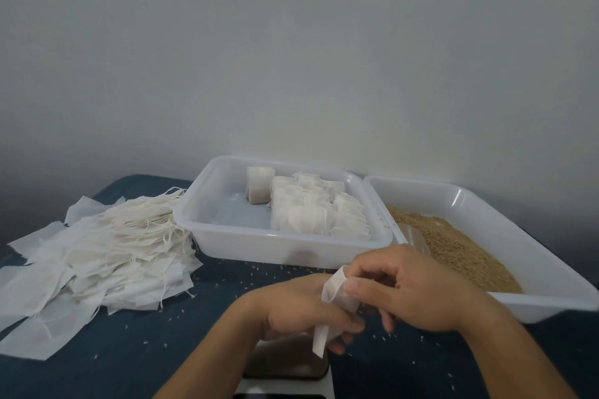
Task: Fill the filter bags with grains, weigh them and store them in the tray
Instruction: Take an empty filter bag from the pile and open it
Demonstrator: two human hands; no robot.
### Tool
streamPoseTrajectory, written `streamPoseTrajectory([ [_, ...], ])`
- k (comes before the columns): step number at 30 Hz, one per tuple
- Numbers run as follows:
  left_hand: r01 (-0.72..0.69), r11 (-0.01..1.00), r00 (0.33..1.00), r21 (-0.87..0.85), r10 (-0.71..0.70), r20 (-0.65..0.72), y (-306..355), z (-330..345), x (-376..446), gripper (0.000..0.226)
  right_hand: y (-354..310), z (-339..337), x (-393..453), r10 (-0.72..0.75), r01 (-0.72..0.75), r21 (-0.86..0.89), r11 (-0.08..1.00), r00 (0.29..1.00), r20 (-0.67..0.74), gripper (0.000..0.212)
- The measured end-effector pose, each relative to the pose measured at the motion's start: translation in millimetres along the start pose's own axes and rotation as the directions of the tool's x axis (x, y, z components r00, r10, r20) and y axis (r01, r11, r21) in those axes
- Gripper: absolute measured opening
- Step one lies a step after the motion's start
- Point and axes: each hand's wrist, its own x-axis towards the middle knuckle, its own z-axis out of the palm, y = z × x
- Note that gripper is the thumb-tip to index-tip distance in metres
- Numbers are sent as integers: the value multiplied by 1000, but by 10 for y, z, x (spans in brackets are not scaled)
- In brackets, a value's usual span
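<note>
A dark blue table (pixel 136 350) against a pale wall is strewn with stray grains. An empty filter bag (pixel 335 293) is pinched between the fingers of the left hand (pixel 301 311) and right hand (pixel 411 291), apparently so its mouth can be opened, just above the scale (pixel 285 363). The grain tray (pixel 551 236) is kept close beyond the right fingers and the storage tray (pixel 227 236) beyond the left, probably for short reaches.

Bag tray (pixel 207 233) left of grain tray (pixel 547 304)

Two bare forearms seen entering from bottom edge. Left hand (pixel 291 308) and right hand (pixel 411 291) uncovered: no sleeves, gloves, rings or watch seen. Fingernails kept short.
</note>
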Motion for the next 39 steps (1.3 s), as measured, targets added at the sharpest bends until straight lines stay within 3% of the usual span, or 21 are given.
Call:
streamPoseTrajectory([
  [7,-83,996,983,43,89,-158,-118,-17,-1,28,-11,-28,-23,-1,0,-36,999,1000,-29,18],
  [10,-121,992,959,43,128,-251,-165,-24,-6,26,47,-143,-39,61,-36,105,994,968,-243,23],
  [12,-139,987,937,84,159,-311,-196,-32,9,25,256,-283,-14,203,-157,135,978,854,-478,15],
  [15,-147,973,886,180,210,-413,-256,-67,58,24,774,-524,-18,397,-545,11,838,597,-697,12],
  [17,-118,955,858,272,236,-455,-291,-90,77,25,1108,-584,-30,532,-740,-81,668,551,-642,24],
  [19,-95,933,842,346,261,-472,-312,-103,89,27,1316,-562,5,664,-816,-152,557,548,-508,40],
  [21,-105,923,831,369,285,-477,-326,-106,101,29,1394,-505,67,708,-812,-218,542,581,-403,49],
  [24,-132,911,813,390,325,-484,-357,-105,123,28,1383,-451,157,695,-785,-270,557,619,-365,47],
  [30,-142,920,784,365,330,-526,-425,-105,170,36,1486,-431,244,723,-794,-368,483,599,-344,28],
  [34,-170,909,768,380,364,-527,-445,-96,194,41,1537,-478,208,723,-816,-331,474,575,-384,42],
  [39,-131,906,767,402,350,-538,-449,-112,187,42,1454,-776,70,720,-816,-391,426,567,-401,43],
])
